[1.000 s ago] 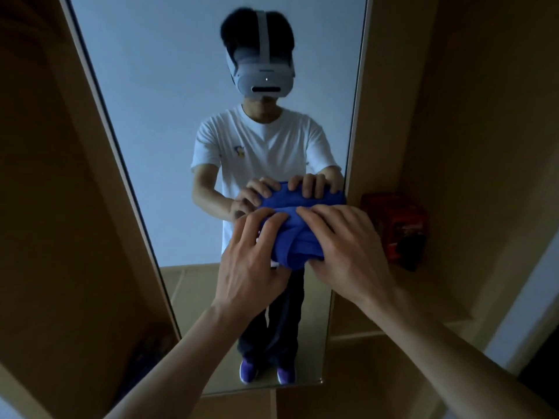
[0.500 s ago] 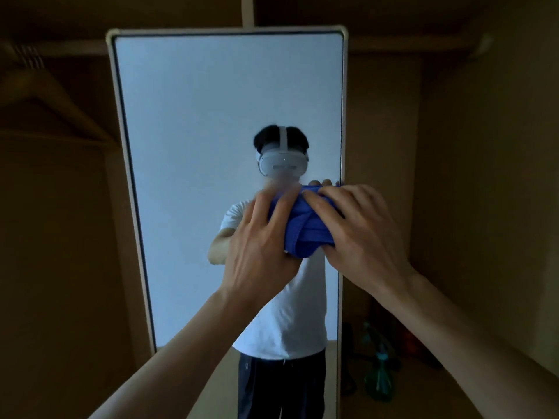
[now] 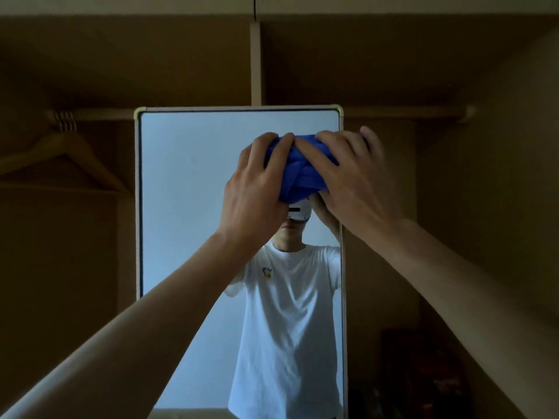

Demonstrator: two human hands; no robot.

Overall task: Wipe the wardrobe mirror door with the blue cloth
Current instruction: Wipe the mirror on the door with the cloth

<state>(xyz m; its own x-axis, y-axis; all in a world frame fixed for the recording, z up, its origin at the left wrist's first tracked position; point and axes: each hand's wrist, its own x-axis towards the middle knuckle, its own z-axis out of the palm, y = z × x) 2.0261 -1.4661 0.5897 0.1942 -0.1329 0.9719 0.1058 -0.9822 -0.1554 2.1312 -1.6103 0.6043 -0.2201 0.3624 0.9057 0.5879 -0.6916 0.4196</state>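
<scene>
Where the blue cloth (image 3: 298,167) is: in the head view it sits high on the mirror door (image 3: 187,207), near the top edge and toward the right side, bunched into a thick wad of folds against the glass.
Left hand (image 3: 257,189): raised with its back to the camera, fingers curled over the left side and top of the blue cloth, gripping it.
Right hand (image 3: 348,176): raised just beside the left hand, fingers spread and bent over the right half of the blue cloth, with the thumb tucked under the wad. Its outer fingers reach past the mirror's right edge.
Fingertips: those of both hands come close together on top of the wad; it is not clear whether they touch.
Forearms: bare, rising from the two lower corners of the view.
Mirror door: upright, with a pale frame and rounded top corners.
Reflection: a person in a white T-shirt (image 3: 287,313) with both arms lifted. A white headset (image 3: 299,211) shows just below the cloth.
Wardrobe (image 3: 453,71): brown wood, dim inside.
Hanger (image 3: 69,155): wooden, hanging from the rail (image 3: 408,111) to the left of the mirror.
Lower right: a dark reddish thing (image 3: 423,373), too dim to make out.
</scene>
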